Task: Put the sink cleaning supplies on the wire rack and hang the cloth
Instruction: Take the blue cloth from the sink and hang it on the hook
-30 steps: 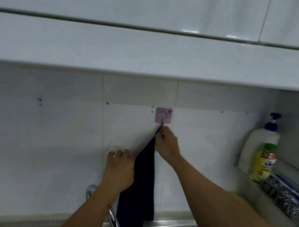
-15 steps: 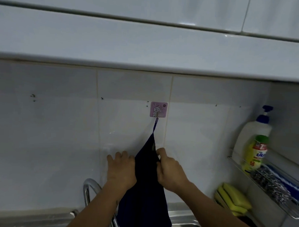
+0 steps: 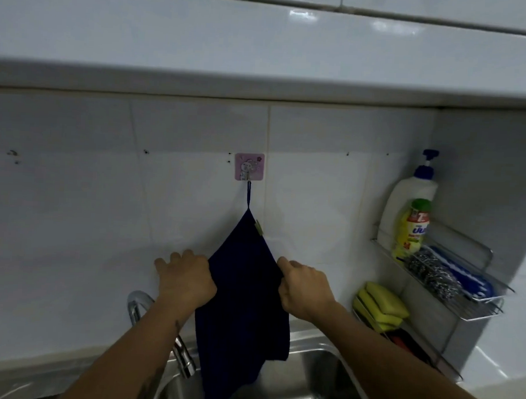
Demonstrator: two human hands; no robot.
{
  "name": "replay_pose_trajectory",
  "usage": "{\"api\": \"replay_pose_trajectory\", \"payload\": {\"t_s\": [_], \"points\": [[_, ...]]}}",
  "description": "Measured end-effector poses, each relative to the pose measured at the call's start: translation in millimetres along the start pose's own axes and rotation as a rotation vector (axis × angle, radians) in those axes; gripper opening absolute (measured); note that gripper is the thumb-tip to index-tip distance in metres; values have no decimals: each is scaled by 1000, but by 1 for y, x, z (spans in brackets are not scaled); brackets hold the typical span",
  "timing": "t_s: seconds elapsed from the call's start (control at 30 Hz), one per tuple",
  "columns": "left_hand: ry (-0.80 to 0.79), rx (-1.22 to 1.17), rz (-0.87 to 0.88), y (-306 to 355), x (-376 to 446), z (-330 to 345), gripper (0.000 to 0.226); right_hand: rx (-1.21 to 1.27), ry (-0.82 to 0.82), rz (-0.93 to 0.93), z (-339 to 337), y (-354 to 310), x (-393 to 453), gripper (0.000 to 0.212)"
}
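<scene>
The dark cloth (image 3: 245,295) is hung by its loop from the pink wall hook (image 3: 249,166), above the sink (image 3: 280,387). Its left edge is gripped by the left hand (image 3: 186,279), its right edge pinched by the right hand (image 3: 304,288). Bottles, scourer and brush are seen on the wire rack (image 3: 474,311).

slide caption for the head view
Both hands, left hand and right hand, spread the dark cloth hanging from the pink hook.

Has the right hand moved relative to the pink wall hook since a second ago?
Yes. The right hand has dropped from just under the pink hook to the dark cloth's right edge, well below it.
</scene>
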State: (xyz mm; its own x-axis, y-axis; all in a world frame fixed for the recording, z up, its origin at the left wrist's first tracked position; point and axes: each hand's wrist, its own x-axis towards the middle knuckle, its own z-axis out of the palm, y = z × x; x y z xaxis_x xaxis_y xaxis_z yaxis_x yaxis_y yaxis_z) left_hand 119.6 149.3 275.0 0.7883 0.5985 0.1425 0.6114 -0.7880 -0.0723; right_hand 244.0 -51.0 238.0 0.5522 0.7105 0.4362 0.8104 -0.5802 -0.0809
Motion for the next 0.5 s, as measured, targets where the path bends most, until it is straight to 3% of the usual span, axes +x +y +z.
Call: {"api": "replay_pose_trajectory", "payload": {"t_s": [0.13, 0.37, 0.5], "points": [[101, -97, -13, -14, 2, -1, 7, 15, 40, -14, -7, 9, -2, 19], [51, -350, 107, 1, -7, 1, 15, 369, -91, 146, -6, -1, 4, 15], [24, -423, 24, -11, -6, 0, 12, 487, -180, 213, -17, 8, 6, 12]]}}
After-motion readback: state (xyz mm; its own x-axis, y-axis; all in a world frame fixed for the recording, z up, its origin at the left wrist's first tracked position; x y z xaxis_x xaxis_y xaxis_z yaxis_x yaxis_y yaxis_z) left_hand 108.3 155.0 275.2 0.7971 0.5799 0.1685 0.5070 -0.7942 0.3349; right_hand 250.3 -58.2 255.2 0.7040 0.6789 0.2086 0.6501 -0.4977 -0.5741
